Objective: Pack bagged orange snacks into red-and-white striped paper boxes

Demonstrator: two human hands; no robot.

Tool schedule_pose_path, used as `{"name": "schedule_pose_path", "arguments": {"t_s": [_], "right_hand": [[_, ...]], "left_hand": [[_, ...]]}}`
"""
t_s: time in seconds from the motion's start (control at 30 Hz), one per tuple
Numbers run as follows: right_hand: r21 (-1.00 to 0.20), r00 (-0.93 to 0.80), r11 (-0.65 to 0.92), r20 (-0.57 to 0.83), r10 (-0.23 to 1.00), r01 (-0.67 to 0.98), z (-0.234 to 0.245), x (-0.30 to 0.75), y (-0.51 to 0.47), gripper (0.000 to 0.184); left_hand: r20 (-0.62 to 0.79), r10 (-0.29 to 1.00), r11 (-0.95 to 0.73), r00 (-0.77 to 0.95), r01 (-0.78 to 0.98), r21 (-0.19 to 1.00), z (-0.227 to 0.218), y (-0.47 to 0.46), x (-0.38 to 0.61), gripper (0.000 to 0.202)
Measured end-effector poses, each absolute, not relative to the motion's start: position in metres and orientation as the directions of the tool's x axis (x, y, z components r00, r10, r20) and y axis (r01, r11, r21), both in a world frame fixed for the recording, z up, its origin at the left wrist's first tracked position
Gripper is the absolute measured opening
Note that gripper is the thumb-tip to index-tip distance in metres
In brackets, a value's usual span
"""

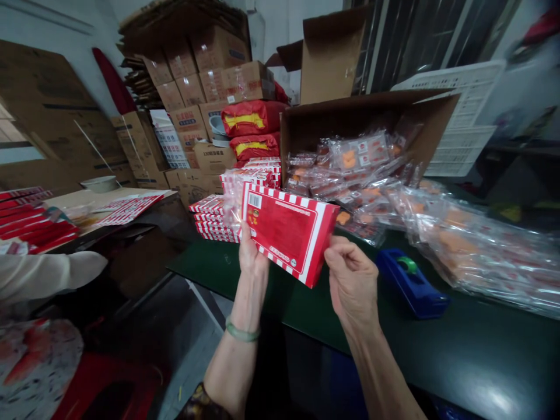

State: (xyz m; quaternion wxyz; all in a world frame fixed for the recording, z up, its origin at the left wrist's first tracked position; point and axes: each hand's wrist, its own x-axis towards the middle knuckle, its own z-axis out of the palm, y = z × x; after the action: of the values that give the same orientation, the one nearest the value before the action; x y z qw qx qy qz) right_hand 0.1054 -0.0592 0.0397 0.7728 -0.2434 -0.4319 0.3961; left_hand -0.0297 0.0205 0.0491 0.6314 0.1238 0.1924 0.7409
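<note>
I hold a flat red box with red-and-white striped edges [289,232] up over the near edge of a dark green table [459,344]. My left hand [250,252] grips its left end, with a clear plastic packet pressed against that end. My right hand [352,280] pinches the box's lower right corner with curled fingers. A green bangle circles my left wrist.
A stack of matching striped boxes [212,219] stands behind the held box. An open carton [363,125] spills clear packets of orange items [472,245] across the table. A blue tape dispenser [411,283] lies at right. Another person's sleeve [48,274] shows at left. Cartons are piled behind.
</note>
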Motion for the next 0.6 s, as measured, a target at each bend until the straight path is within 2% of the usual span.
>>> {"name": "schedule_pose_path", "arguments": {"t_s": [0.1,0.2,0.33,0.43,0.53,0.6], "right_hand": [[-0.761,0.427,0.574,0.431,0.795,-0.302,0.031,0.107,-0.058,0.020],[-0.818,0.583,0.570,0.425,0.692,-0.080,0.026,0.103,-0.057,0.024],[-0.809,0.661,0.486,0.565,0.493,0.329,0.026,0.101,-0.050,0.022],[-0.743,0.647,0.404,0.666,0.371,0.533,0.028,0.104,-0.038,0.021],[-0.733,0.646,0.322,0.680,0.345,0.600,0.028,0.105,-0.023,0.022],[-0.793,0.686,0.311,0.609,0.398,0.523,0.027,0.104,-0.013,0.022]], "left_hand": [[-0.053,0.931,-0.290,-0.362,-0.819,0.495,0.054,0.020,-0.033,0.029],[-0.033,0.809,-0.475,-0.587,-0.686,0.551,0.059,0.016,-0.031,0.019],[0.133,0.659,-0.664,-0.741,-0.489,0.566,0.065,0.005,-0.019,0.019],[0.270,0.569,-0.754,-0.777,-0.361,0.548,0.069,-0.006,-0.007,0.023],[0.366,0.448,-0.809,-0.816,-0.195,0.554,0.073,-0.019,0.006,0.027],[0.410,0.319,-0.809,-0.855,-0.020,0.588,0.074,-0.026,0.013,0.028]]}}
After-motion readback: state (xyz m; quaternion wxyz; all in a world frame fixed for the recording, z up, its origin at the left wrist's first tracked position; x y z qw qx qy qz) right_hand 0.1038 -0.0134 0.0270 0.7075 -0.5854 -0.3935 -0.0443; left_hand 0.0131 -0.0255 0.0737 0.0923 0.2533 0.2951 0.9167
